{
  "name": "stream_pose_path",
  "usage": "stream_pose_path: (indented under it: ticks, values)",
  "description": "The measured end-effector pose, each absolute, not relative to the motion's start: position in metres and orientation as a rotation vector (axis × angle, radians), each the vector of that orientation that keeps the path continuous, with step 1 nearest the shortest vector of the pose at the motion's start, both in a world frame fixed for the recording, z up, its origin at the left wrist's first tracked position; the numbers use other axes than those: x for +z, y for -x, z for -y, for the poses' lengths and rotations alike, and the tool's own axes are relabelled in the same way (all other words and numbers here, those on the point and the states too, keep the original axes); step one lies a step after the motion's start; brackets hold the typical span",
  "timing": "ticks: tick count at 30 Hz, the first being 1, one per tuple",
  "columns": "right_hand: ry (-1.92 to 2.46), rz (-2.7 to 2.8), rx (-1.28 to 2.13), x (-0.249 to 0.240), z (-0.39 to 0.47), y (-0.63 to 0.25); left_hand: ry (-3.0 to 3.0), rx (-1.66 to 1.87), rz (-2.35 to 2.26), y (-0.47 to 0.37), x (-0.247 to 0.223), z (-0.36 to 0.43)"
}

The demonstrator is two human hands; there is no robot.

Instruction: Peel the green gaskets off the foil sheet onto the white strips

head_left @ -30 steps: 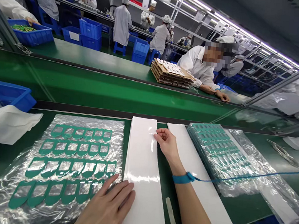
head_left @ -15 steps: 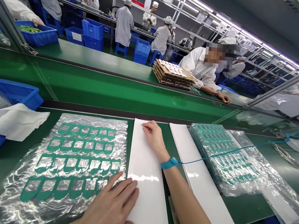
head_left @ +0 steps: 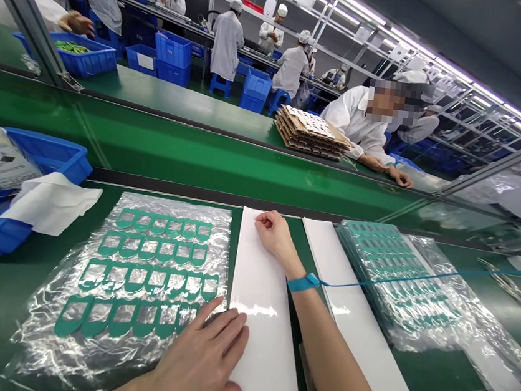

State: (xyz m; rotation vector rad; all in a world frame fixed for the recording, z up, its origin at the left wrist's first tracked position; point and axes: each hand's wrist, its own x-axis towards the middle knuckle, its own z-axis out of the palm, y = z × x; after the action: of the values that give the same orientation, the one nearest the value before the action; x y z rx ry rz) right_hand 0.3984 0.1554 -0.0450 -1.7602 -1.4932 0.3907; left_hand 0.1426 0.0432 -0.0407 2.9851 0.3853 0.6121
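White strip (head_left: pixel 265 321), glossy, flat on the green bench: right hand (head_left: pixel 272 234) curled loosely at its far end, fingertips pressing the surface, holding nothing; left hand (head_left: pixel 203 365) spread flat on its near edge. Left of the fingers, foil sheet (head_left: pixel 139 269) with green cutouts. Right of them, second strip (head_left: pixel 358 326), then bagged stack (head_left: pixel 396 280).

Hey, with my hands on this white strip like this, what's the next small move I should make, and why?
Probably pinch and lift the far corner of the white strip. Your right hand sits curled at its top end, fingertips near the edge, while your left hand lies flat on the near part, pinning it beside the sheet of green cutouts. With the strip held steady, that corner looks ready to raise.
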Motion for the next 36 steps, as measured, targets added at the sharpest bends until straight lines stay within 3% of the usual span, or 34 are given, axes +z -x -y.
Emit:
stream_pose_path:
  ticks: [24,36]
  values:
    - [1.828,1.474,0.354,-0.0453,-0.1546,-0.3927,-2.936,0.641,-0.463,-0.1437,-0.0415,-0.0412]
    - [1.772,1.505,0.528,-0.0394,-0.1526,-0.3944,-2.966,0.688,-0.462,-0.1432,-0.0341,-0.0411]
